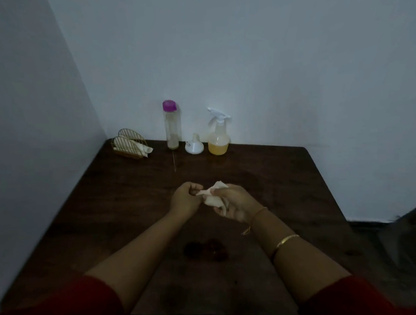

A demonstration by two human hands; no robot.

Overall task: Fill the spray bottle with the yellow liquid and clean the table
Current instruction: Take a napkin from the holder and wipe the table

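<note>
Fingers of left hand (184, 200) and right hand (233, 204), close together mid-frame, both pinch a crumpled tissue (212, 196) above the dark table (300, 188). Upper centre, the spray bottle (218, 138) (partly full of yellow liquid) stands upright by the wall, beside a white funnel (194, 147).

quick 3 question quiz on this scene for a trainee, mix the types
1. True or false: the spray bottle holds yellow liquid.
2. What stands between the purple-capped bottle and the spray bottle? A) funnel B) cup C) sponge
3. Fill in: the left hand and right hand hold a crumpled white ____.
Key: 1 true; 2 A; 3 tissue
</note>
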